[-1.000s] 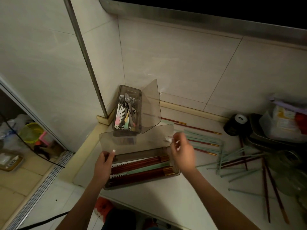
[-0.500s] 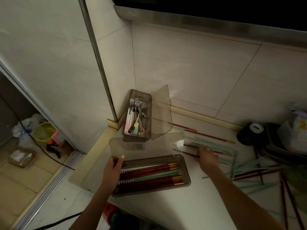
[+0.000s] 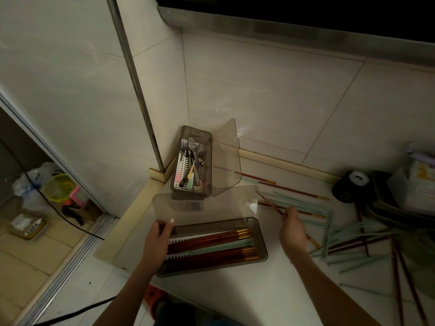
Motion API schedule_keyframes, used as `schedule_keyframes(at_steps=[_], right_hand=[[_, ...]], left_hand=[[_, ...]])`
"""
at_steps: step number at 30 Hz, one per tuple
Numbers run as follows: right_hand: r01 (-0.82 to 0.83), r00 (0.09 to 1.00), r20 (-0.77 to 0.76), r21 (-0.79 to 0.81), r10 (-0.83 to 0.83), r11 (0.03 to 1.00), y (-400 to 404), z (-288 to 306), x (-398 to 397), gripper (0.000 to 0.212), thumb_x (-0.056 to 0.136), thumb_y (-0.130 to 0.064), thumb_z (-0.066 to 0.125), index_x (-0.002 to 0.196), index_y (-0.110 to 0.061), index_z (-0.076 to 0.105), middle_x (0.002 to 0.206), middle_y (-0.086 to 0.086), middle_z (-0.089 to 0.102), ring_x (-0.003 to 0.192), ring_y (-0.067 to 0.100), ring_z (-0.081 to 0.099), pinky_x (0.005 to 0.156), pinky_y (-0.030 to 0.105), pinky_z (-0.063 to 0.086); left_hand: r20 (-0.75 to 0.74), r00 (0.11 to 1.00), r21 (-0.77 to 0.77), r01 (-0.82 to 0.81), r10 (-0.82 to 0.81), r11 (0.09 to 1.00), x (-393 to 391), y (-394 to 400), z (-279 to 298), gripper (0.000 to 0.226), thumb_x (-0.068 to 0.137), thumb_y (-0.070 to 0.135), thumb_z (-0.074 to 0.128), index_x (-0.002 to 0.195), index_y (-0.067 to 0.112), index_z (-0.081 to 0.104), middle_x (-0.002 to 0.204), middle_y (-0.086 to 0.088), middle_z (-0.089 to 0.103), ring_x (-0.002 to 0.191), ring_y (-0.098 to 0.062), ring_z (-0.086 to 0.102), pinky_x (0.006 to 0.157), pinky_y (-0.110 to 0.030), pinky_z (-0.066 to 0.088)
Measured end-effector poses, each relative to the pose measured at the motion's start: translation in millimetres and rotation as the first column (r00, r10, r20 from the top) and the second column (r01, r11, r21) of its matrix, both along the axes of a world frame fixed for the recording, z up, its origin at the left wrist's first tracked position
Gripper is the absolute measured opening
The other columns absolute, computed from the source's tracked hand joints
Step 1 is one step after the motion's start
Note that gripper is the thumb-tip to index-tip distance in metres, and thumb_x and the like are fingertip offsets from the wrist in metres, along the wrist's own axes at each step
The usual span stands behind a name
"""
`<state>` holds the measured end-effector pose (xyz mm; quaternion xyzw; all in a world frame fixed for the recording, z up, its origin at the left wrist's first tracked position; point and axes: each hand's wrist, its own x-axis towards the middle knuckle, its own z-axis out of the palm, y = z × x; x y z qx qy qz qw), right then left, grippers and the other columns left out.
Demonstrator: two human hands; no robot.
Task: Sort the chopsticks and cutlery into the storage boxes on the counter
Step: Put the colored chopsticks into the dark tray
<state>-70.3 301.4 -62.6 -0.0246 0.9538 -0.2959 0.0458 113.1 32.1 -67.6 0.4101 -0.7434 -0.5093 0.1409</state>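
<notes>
Head view looks down on a pale counter [image 3: 235, 290] set into a tiled corner. Near the front edge lies a long smoky storage box [image 3: 260, 245], its clear lid [image 3: 204, 208] standing raised along the far side; inside, dark red chopsticks with gold tips [image 3: 211, 241] and a pale green pair lie lengthwise over a white slotted tray. Farther back, tight in the corner, a second box [image 3: 207, 137] holds forks, spoons and pastel-handled cutlery [image 3: 193, 161], its lid also swung open to the right. To the right of both boxes, loose chopsticks [image 3: 348, 245] in green and dark red lie scattered across the counter. At the far right sit a dark round object [image 3: 348, 187] and stacked dark trays.

Left hand [image 3: 157, 241] rests at the long box's left end, fingers curled over its rim, one fingertip touching the lid's lower edge. Right hand [image 3: 292, 229], just right of that box, pinches a single dark red chopstick [image 3: 270, 204] that slants up and left toward the lid's corner.
</notes>
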Motion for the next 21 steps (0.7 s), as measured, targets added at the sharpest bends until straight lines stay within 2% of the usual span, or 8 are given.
schedule_keyframes(at_steps=[2, 4, 6, 9, 12, 15, 18, 21], right_hand=[[0.037, 0.999, 0.003, -0.168, -0.037, 0.985, 4, 7, 7, 0.019, 0.096, -0.003, 0.033, 0.106, -0.014, 0.044, 0.101, 0.013, 0.059, 0.092, 0.028, 0.058, 0.07, 0.033, 0.044], [0.022, 0.999, -0.027, -0.3, -0.032, 0.954, 5, 21, 14, 0.031, 0.095, 0.002, 0.032, 0.117, -0.014, 0.047, 0.11, 0.009, 0.057, 0.104, 0.024, 0.056, 0.079, 0.034, 0.046], [-0.038, 0.994, -0.108, -0.391, -0.004, 0.92, 2, 36, 22, 0.033, 0.097, -0.001, 0.035, 0.123, -0.014, 0.049, 0.113, 0.005, 0.057, 0.107, 0.018, 0.055, 0.088, 0.032, 0.046], [-0.16, 0.944, -0.331, -0.434, 0.008, 0.886, -8, 49, 37, 0.026, 0.098, -0.003, 0.038, 0.12, -0.008, 0.051, 0.1, 0.0, 0.061, 0.092, 0.01, 0.058, 0.081, 0.023, 0.046], [-0.256, 0.917, -0.399, -0.55, 0.02, 0.795, -24, 59, 60, 0.021, 0.097, 0.0, 0.04, 0.113, -0.01, 0.048, 0.088, -0.001, 0.063, 0.082, 0.002, 0.059, 0.075, 0.014, 0.046], [-0.433, 0.868, -0.458, -0.503, 0.195, 0.748, -36, 66, 87, 0.022, 0.094, -0.011, 0.044, 0.112, -0.024, 0.046, 0.096, -0.005, 0.062, 0.091, 0.002, 0.06, 0.081, 0.009, 0.045], [-0.542, 0.824, -0.449, -0.441, 0.347, 0.715, -49, 73, 103, 0.026, 0.091, -0.023, 0.038, 0.115, -0.028, 0.042, 0.104, -0.003, 0.06, 0.097, 0.009, 0.058, 0.086, 0.013, 0.045], [-0.624, 0.778, -0.345, -0.32, 0.526, 0.713, -62, 76, 107, 0.024, 0.095, -0.013, 0.042, 0.117, -0.02, 0.049, 0.107, 0.004, 0.063, 0.097, 0.015, 0.061, 0.083, 0.022, 0.047]], left_hand=[[-0.002, 1.0, 0.005, -0.001, 0.001, 1.0, 0, 0, -1, 0.033, 0.097, 0.031, 0.049, 0.087, 0.0, 0.055, 0.078, -0.011, 0.061, 0.075, -0.018, 0.059, 0.063, -0.022, 0.04], [0.003, 1.0, 0.005, -0.003, 0.003, 1.0, 0, 0, -1, 0.032, 0.097, 0.031, 0.049, 0.087, 0.001, 0.055, 0.078, -0.01, 0.06, 0.073, -0.015, 0.057, 0.063, -0.021, 0.039], [0.005, 1.0, -0.004, 0.006, -0.006, 1.0, 0, 0, -2, 0.034, 0.096, 0.032, 0.049, 0.087, 0.0, 0.055, 0.078, -0.011, 0.06, 0.073, -0.016, 0.057, 0.062, -0.023, 0.039], [0.006, 1.0, -0.01, 0.007, -0.007, 1.0, 0, -1, -3, 0.037, 0.096, 0.034, 0.049, 0.085, 0.0, 0.055, 0.076, -0.011, 0.059, 0.074, -0.019, 0.057, 0.063, -0.027, 0.039], [-0.001, 1.0, -0.012, 0.002, -0.002, 1.0, 0, 0, -1, 0.035, 0.096, 0.034, 0.049, 0.084, 0.001, 0.054, 0.074, -0.009, 0.058, 0.072, -0.017, 0.055, 0.061, -0.026, 0.037], [0.003, 1.0, -0.009, -0.009, 0.009, 1.0, 1, 0, -1, 0.036, 0.096, 0.034, 0.049, 0.083, 0.001, 0.054, 0.072, -0.008, 0.058, 0.071, -0.018, 0.055, 0.066, -0.031, 0.035], [0.0, 1.0, -0.009, -0.026, 0.026, 1.0, 0, -1, -2, 0.037, 0.096, 0.033, 0.05, 0.084, -0.001, 0.055, 0.073, -0.01, 0.059, 0.072, -0.021, 0.055, 0.069, -0.032, 0.036], [-0.007, 1.0, -0.002, -0.028, 0.028, 1.0, 0, 1, -1, 0.036, 0.096, 0.033, 0.049, 0.085, -0.001, 0.055, 0.073, -0.01, 0.058, 0.071, -0.019, 0.055, 0.065, -0.031, 0.036]])
